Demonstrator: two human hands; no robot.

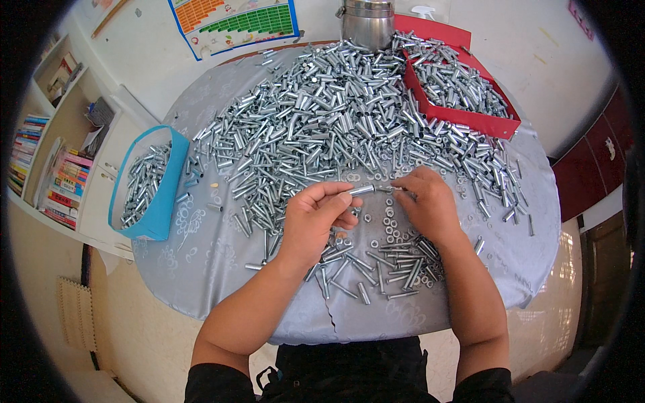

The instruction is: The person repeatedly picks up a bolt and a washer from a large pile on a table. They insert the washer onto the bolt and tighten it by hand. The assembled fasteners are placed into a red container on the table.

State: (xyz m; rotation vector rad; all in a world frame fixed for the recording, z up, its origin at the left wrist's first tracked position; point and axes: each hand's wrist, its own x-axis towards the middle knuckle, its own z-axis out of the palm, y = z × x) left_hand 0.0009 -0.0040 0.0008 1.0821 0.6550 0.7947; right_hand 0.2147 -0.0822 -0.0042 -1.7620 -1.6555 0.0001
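Note:
My left hand (314, 218) is closed round a shiny metal sleeve (363, 191), gripped between thumb and fingers and pointing to the right. Close to its right end, my right hand (428, 205) is closed, its thumb and fingertips pinched together. What it holds there is too small to make out. Loose nuts (389, 221) lie on the cloth between my hands. Below them, several bolts (401, 293) and short sleeves (363, 293) are scattered near the table's front. A large heap of metal sleeves and bolts (316, 114) spreads beyond both hands.
A blue box (176, 176) with metal sleeves stands at the left. At the far right, a red box (463, 119) is filled with similar pieces. Behind the heap stands a steel canister (367, 27). A grey patterned cloth (201, 282) covers the round table.

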